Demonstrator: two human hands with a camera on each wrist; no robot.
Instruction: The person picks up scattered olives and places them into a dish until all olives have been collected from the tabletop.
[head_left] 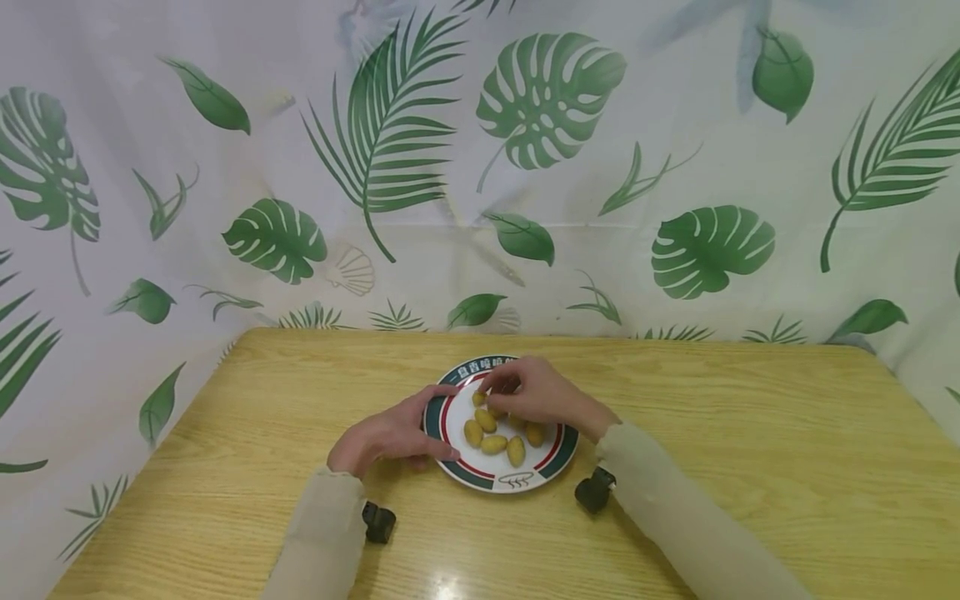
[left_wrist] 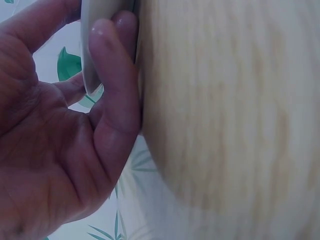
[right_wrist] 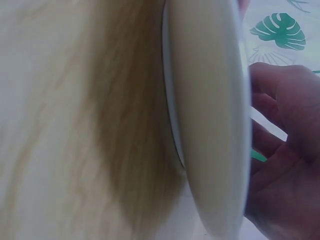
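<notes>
A round plate with a dark green rim and red inner line lies on the table, holding several small oval yellow-brown potatoes. On its left side my left hand grips the rim, thumb on top. In the left wrist view, fingers of that hand curl beneath the plate's edge. My right hand reaches over the plate's far right part, and its thumb and fingertips pinch a small potato near the centre-top. The hand partly covers other pieces. In the right wrist view the plate's pale underside hides the fingertips.
The plate rests on a wood-grain table. Behind it and to the left hangs a white curtain printed with green leaves. A small black device is on the left wrist, and another black device is on the right.
</notes>
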